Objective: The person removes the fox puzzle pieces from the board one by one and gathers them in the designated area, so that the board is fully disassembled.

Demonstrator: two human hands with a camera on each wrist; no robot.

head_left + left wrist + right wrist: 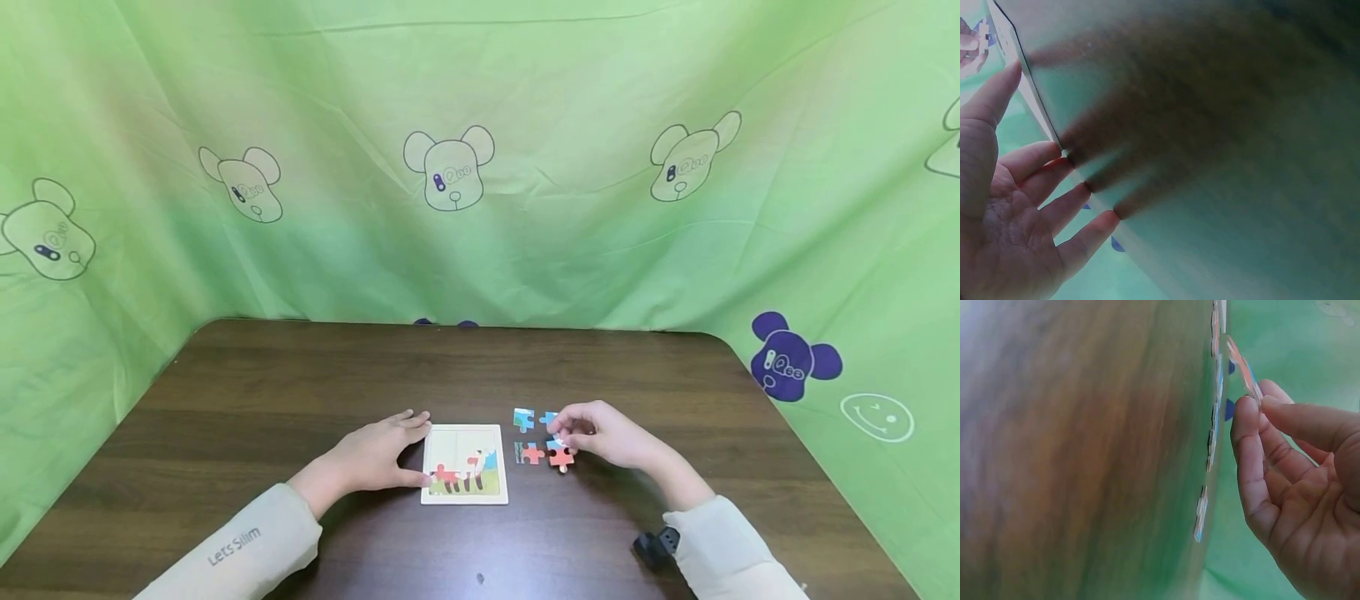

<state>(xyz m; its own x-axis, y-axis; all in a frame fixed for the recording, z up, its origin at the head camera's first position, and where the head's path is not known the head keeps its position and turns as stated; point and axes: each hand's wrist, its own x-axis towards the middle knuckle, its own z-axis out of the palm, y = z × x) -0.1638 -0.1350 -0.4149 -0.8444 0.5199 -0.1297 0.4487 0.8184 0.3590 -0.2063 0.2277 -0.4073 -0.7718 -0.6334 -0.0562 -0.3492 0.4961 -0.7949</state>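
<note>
A small square puzzle board (pixel 465 500) with a pale frame lies on the table, showing part of an animal picture with red patches. My left hand (pixel 380 454) rests at its left side, thumb on the frame's edge and fingers spread; the left wrist view shows this hand (pixel 1022 225) with extended fingers. Between thumb and index finger, my right hand (pixel 1300 469) pinches an orange puzzle piece (pixel 1244 365) with a blue edge, raised off the table. In the head view the right hand (pixel 607 435) is over the loose pieces and partly covers them.
Right of the board lie loose puzzle pieces, among them a blue-green one (pixel 523 419), a blue one (pixel 549 418) and a red one (pixel 530 453). A black device (pixel 657 547) is at the right wrist. Green printed cloth (pixel 540 250) hangs behind the brown table (pixel 300 367).
</note>
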